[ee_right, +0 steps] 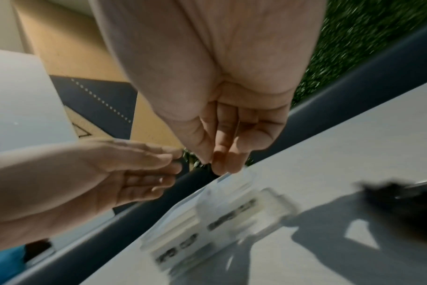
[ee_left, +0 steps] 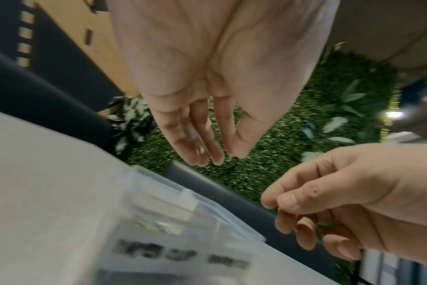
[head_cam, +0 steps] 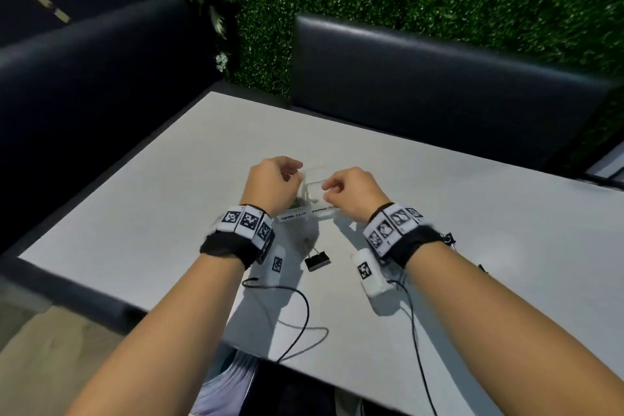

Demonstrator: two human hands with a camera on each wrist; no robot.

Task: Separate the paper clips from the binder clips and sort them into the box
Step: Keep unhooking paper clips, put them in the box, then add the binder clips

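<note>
Two bare forearms reach out from the bottom of the head view, each wearing a black wristband (head_cam: 410,240) with black-and-white marker tiles and a thin black cable (head_cam: 305,307) trailing back across the pale grey desk (head_cam: 152,206). Dark padded benches (head_cam: 422,78) border the desk's far and left sides, with a green leafy wall behind them. Near the middle of the desk stands the box (head_cam: 309,211), small, clear plastic and divided into compartments, with a white label of blurred dark print on its near wall. Something green lies in its left compartment, too blurred to name. The left grip (head_cam: 273,182) hovers over the box's left side, released: its fingers (ee_left: 195,135) point down fairly straight and hold nothing visible. The right grip (head_cam: 351,192) hangs over the right side, thumb tip against forefinger. The wrist views are too blurred to show whether anything is caught in that pinch. One black binder clip (head_cam: 317,262) with wire handles lies on the desk on the person's side of the box, between the two wrists and touching neither.
</note>
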